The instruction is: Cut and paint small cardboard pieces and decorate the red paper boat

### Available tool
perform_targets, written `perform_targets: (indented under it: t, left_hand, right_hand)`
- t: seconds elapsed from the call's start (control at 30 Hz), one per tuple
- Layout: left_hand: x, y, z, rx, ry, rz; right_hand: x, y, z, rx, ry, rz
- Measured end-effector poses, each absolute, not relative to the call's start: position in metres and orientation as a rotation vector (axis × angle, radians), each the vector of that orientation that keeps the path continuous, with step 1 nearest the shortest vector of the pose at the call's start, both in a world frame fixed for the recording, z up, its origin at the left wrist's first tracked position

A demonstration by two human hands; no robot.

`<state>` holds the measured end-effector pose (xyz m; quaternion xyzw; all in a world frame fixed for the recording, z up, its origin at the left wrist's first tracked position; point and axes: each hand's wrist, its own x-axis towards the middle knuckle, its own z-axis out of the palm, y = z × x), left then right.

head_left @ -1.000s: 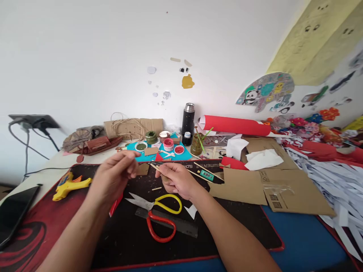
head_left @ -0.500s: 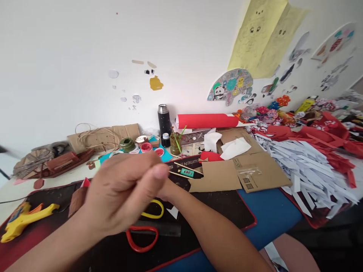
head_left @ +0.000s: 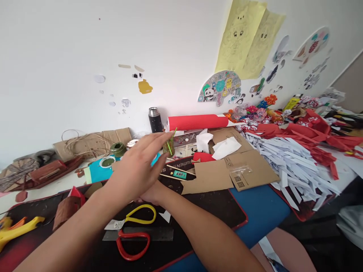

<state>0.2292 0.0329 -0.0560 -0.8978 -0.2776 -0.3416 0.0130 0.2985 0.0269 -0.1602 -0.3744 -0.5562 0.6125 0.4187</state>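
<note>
Raised in the middle of the view is my left hand (head_left: pixel 138 166), its fingers stretched out and its thumb apart, with nothing seen in its grasp. Just behind and below it, my right hand (head_left: pixel 153 193) is mostly covered; its fingers are hidden, so what it holds cannot be made out. Under my hands, scissors (head_left: pixel 138 220) with one yellow and one red handle lie on a black mat (head_left: pixel 210 211). Partly beneath the scissors is a clear ruler (head_left: pixel 163 234). A small white paper scrap (head_left: pixel 165 216) lies beside them.
To the left are a yellow glue gun (head_left: pixel 22 231) and a brown rolled piece (head_left: pixel 65 212). Cardboard (head_left: pixel 211 175), a red corrugated roll (head_left: pixel 198 121) and a black flask (head_left: pixel 155 121) stand farther back. White paper strips (head_left: pixel 297 162) pile up at right.
My left hand has gone from curled fingers to stretched ones and shifted slightly. More of the scissors now shows. The whole scene has slid left in view as my head turned.
</note>
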Motion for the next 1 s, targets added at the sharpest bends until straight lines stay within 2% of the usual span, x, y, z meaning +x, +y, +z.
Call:
perform_targets:
  t: [0.07, 0.17, 0.27, 0.43, 0.67, 1.0]
  left_hand:
    - [0.199, 0.024, -0.060, -2.744, -0.941, -1.213]
    - [0.155, 0.019, -0.076, -2.556, -1.290, -1.431]
    - [0.124, 0.021, -0.100, -2.421, -1.786, -1.684]
    - [0.109, 0.026, -0.142, -2.486, -2.157, -2.071]
    - [0.115, 0.022, -0.161, -2.455, -2.292, -2.426]
    - [0.116, 0.018, -0.159, -2.521, -2.247, -2.395]
  right_hand:
    - [0.296, 0.030, -0.163, -0.872, -1.324, 1.640]
    - [0.296, 0.035, -0.166, -0.763, -1.125, 1.769]
    - [0.298, 0.037, -0.168, -0.787, -1.017, 1.774]
    - [0.299, 0.037, -0.171, -0.819, -1.039, 1.755]
    - [0.298, 0.034, -0.177, -0.891, -1.143, 1.714]
    - [0.297, 0.028, -0.175, -0.927, -1.277, 1.707]
